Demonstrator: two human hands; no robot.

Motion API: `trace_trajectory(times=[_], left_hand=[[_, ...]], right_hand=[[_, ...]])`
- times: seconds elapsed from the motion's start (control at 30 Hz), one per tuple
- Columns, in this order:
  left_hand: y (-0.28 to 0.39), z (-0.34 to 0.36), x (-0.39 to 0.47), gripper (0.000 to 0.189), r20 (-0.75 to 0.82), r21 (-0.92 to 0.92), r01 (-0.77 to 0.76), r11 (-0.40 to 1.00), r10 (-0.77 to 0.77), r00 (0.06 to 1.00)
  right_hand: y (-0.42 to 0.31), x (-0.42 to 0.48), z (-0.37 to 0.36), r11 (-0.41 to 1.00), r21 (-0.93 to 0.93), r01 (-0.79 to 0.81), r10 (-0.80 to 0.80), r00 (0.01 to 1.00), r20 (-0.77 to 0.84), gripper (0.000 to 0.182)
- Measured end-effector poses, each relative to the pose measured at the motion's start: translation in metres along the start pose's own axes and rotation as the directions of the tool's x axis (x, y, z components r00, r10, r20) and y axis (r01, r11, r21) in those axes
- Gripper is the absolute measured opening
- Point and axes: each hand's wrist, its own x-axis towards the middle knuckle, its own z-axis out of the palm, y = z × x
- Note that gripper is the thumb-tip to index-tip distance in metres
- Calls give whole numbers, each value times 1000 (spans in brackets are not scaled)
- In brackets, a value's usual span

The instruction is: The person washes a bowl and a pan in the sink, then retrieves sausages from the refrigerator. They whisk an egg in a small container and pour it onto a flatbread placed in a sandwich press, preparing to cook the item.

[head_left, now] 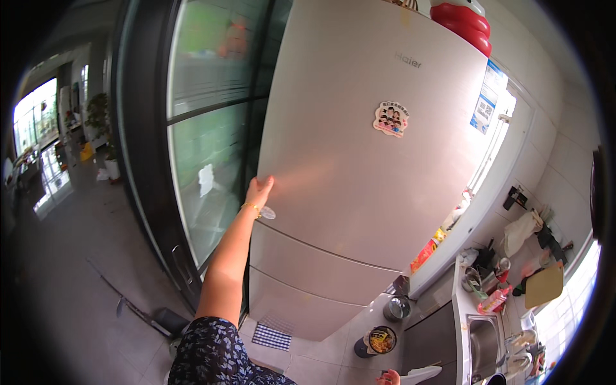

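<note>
In front of me stands a tall pinkish-silver Haier refrigerator (356,192), its large upper door closed or nearly so. My left hand (260,191) grips that door's left edge, thumb on the front face and fingers hidden behind the edge. A gold bracelet is on the wrist, beside a small round pale sticker (268,212) on the door. Only some fingers of my right hand (388,378) show at the bottom rim of the picture. Right beside them is a white, plate-like object (422,375); I cannot tell whether the hand holds it.
A glass sliding door (211,159) with a dark frame stands at left. On the floor are a bin (366,347) containing waste, a metal pot (397,308) and a checked mat (272,336). At right, a counter (461,308) holds bottles and a steel sink (483,341).
</note>
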Motion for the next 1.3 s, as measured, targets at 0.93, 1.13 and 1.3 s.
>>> trace_trajectory(times=[0.93,1.13,1.3], left_hand=[[113,-120,-305,2,-20,-19,-592,806,591,806],[88,-94,-318,5,106,-100,-429,898,439,892],[93,-62,-333,5,248,-161,-394,905,423,871]], right_hand=[[-241,-29,-27,491,465,736,-738,636,-227,47],[-169,-42,-90,803,464,373,-192,900,-392,70],[-180,-5,-137,873,350,341,-99,824,-558,57]])
